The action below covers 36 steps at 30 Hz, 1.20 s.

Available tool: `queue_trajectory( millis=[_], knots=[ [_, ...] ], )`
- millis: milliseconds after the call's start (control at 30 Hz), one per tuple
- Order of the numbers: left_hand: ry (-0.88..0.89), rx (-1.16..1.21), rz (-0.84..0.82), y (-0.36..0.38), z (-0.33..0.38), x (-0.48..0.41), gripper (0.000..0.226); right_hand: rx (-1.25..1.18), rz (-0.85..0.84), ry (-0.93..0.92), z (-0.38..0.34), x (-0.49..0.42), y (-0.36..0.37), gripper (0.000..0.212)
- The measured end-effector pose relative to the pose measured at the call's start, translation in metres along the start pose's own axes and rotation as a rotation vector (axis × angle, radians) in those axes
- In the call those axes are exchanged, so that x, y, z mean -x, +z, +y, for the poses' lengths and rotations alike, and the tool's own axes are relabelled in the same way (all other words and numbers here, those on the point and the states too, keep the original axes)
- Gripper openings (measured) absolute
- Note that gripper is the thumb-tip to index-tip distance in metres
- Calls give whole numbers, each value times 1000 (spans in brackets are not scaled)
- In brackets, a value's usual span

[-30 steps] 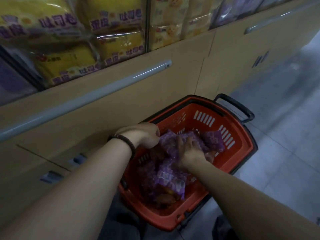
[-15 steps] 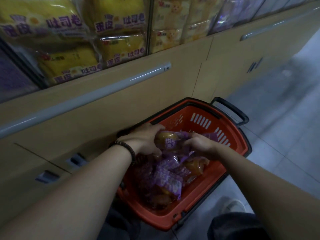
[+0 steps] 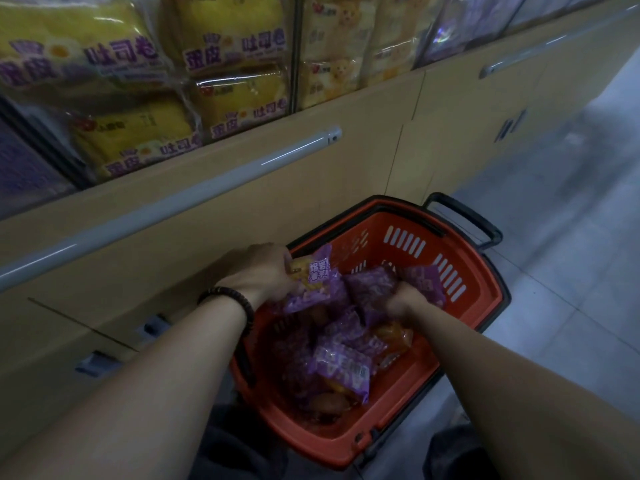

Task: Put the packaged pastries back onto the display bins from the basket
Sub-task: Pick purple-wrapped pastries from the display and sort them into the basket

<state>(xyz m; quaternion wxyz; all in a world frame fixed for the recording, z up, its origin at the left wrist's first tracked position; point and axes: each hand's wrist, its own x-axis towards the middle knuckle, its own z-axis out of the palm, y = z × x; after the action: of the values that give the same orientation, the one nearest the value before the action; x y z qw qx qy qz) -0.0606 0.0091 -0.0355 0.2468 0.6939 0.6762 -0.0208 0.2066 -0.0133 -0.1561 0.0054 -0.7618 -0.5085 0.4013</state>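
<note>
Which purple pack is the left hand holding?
The pack at the basket's shelf-side rim, yellow pastry and label text showing; the left hand grips it. The others lie in the pile or by the right hand.

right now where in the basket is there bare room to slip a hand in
Bare orange bottom shows along the basket's near wall and right wall, bordering the purple packs. The middle and left side are crowded with packs.
</note>
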Motion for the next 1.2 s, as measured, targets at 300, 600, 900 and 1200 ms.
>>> queue_trajectory(
  millis=[300, 600, 900, 1200],
  knots=[
    [-30, 138, 86, -4, -2, 3, 40, -412, 2, 141, -8, -10, 26, 70],
    [-30, 93, 33, -8, -4, 8, 38, -278, 199, 141, -30, 22, -13, 83],
    [-57, 655, 137, 17, 19, 2, 43, -71, 385, -296, -86, 98, -32, 81],
    [-82, 1367, -210, 5, 29, 11, 15, -1107, 272, -445, -78, 115, -37, 41]
  ],
)
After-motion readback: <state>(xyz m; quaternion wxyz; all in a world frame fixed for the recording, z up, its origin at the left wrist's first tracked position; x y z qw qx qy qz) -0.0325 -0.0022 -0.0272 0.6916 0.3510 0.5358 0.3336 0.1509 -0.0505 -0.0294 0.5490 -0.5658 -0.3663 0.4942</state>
